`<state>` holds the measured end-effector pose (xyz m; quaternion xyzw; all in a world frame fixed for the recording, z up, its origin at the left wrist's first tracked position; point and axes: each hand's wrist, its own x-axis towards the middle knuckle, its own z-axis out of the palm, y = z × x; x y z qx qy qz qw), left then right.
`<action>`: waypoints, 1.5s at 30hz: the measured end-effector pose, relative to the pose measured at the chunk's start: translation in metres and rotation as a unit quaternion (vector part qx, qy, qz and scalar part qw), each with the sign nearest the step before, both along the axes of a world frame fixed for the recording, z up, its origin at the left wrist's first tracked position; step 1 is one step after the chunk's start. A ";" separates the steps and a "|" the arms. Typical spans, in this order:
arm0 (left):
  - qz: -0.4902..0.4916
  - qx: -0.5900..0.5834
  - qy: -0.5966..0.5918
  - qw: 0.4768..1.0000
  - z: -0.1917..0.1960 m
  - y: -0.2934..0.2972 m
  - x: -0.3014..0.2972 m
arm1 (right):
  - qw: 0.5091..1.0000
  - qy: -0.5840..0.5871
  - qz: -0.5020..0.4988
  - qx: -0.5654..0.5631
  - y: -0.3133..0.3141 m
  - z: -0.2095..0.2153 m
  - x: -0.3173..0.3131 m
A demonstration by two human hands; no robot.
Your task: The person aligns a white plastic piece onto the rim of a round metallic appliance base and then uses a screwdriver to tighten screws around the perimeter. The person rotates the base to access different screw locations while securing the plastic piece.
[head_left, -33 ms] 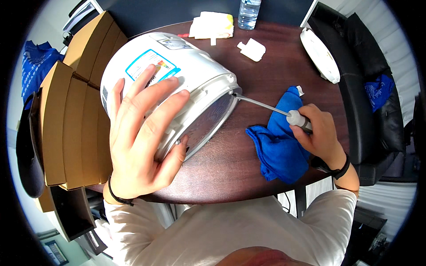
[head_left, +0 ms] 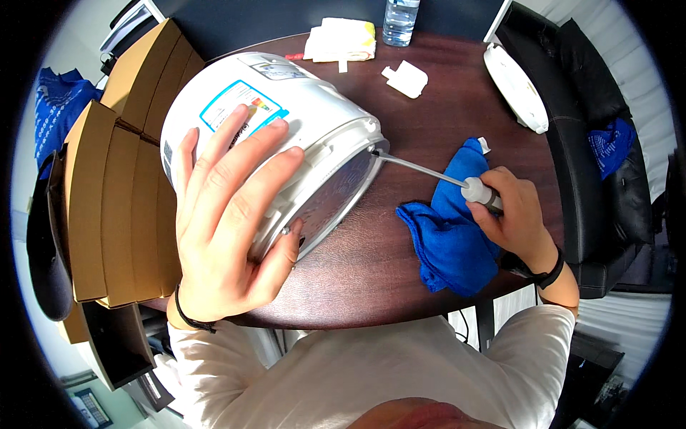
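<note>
We see white drum-shaped appliance on its side on tabletop; left hand spread over it, right hand grip wrapped around 1 screwdriver, tip at appliance's rim.

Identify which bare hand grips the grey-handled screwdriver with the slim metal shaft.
The right hand, curled around the screwdriver's grey handle; the left hand instead lies spread over the white drum-shaped housing.

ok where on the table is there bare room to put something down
Bare tabletop shows between the flat white piece, white oval cover and blue cloth; also between left hand and cloth, near the front edge. Crowded where the screwdriver spans right hand to white appliance.
</note>
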<state>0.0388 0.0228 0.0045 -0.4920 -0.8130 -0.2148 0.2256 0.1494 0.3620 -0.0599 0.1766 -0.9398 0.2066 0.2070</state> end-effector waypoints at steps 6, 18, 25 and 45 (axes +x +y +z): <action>0.011 -0.014 -0.005 1.000 0.002 0.001 0.001 | 1.000 0.004 -0.013 0.013 0.001 0.001 0.002; 0.016 -0.007 0.005 1.000 0.000 0.006 0.001 | 0.999 0.007 -0.021 0.024 0.004 0.000 0.000; 0.010 -0.005 -0.002 1.000 0.001 0.006 0.002 | 0.998 -0.047 -0.029 0.026 -0.005 -0.002 -0.001; 0.019 0.012 0.004 1.000 0.000 0.011 -0.042 | 0.997 -0.029 -0.055 0.050 -0.002 0.029 -0.016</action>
